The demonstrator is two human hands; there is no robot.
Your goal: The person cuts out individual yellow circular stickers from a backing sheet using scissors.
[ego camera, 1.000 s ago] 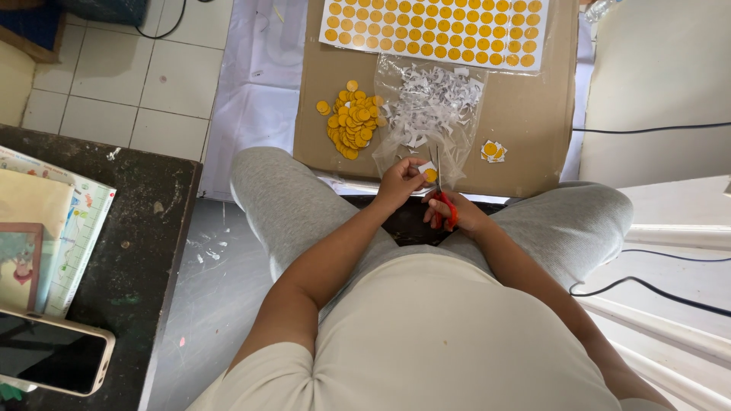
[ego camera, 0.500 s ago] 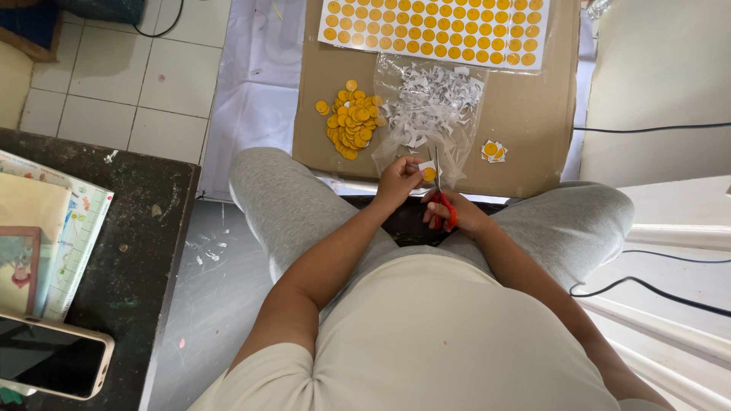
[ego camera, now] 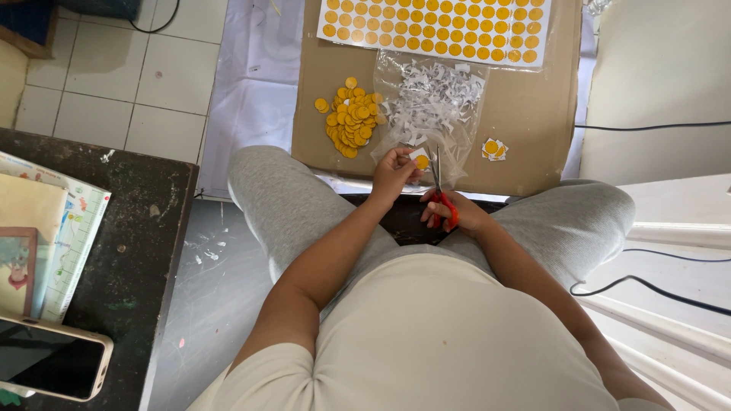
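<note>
1. Right hand [ego camera: 457, 217], nearest the body, is clamped around the red handles of a pair of scissors [ego camera: 440, 189]; the blades run away from the person, so the tool's long axis points up the lap toward the cardboard, their tips just right of the paper piece.
2. Left hand [ego camera: 392, 171] sits slightly farther out and to the left, its fingers pinched together on a small white paper piece with an orange circle [ego camera: 420, 160]. That piece lies just left of the blades, touching or nearly touching them; whether the blades are open or closed on it I cannot tell. The left hand is the nearer one to the piece and the only one holding it.
3. Both hands hover over the near edge of a brown cardboard sheet [ego camera: 525, 122] resting across the grey-trousered knees.
4. Just beyond the left hand lies a pile of cut orange discs [ego camera: 352, 118], and beside it, to the right, a clear plastic bag with white paper scraps [ego camera: 430, 99].
5. Right of the scissors, apart from them, sit a few roughly cut orange pieces [ego camera: 493, 148].
6. Farthest out, at the cardboard's far edge, lies a white sheet printed with rows of orange circles [ego camera: 434, 27].
7. Off to the left, a dark table [ego camera: 129, 228] carries papers and a phone [ego camera: 49, 367].
</note>
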